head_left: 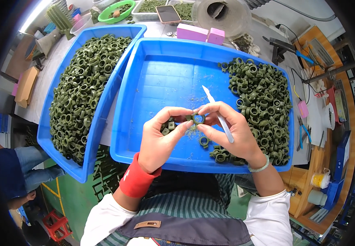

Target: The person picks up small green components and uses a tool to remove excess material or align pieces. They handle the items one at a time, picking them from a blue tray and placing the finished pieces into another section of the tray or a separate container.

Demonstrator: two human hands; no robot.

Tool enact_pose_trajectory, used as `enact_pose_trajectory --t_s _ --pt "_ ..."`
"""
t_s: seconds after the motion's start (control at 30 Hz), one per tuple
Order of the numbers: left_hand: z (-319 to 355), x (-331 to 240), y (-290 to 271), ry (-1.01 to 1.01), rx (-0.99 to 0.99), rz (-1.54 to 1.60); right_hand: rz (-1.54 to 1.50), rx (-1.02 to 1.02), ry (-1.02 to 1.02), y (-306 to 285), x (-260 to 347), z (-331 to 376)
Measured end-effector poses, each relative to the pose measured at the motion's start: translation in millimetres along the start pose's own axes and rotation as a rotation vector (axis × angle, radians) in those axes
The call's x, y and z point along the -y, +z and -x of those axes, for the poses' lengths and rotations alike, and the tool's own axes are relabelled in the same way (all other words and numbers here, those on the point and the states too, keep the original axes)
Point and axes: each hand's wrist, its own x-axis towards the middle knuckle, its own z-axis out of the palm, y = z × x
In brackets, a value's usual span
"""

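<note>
Over the blue tray (157,78) my two hands meet around one small dark-green ring-shaped part (202,119). My left hand (161,137) pinches its left side between thumb and fingertips. A few more green parts (168,126) show inside the curl of that hand. My right hand (239,129) grips the ring's right side with thumb and forefinger. It also holds a slim craft knife (226,130), whose pale blade points up and away from me. Just below my fingertips a loose green ring (204,142) lies on the tray, among scattered green shavings.
Green ring parts (263,102) are heaped along the tray's right side. To the left a second blue tray (91,151) is full of similar parts. Behind stand pink blocks (191,32), a phone (168,14) and a green basket (116,12). Pliers (304,131) lie at right.
</note>
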Motion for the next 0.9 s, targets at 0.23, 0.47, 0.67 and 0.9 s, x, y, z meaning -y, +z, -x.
enact_pose_trajectory --t_s 0.23,0.47,0.67,0.9 --pt "-1.7 3.8 2.5 0.113 0.008 -0.151 0.014 0.066 0.106 -5.1 0.6 1.8" --pt "-1.0 -1.8 -2.3 -0.064 0.037 -0.015 -0.242 0.112 0.206 -9.6 3.5 1.4" --pt "-0.7 0.9 -1.4 -0.133 0.028 0.141 -0.298 0.129 0.204 -10.7 2.2 1.0" --pt "0.6 3.3 -0.6 -0.231 0.000 0.334 -0.214 0.145 0.140 -10.6 3.1 1.2"
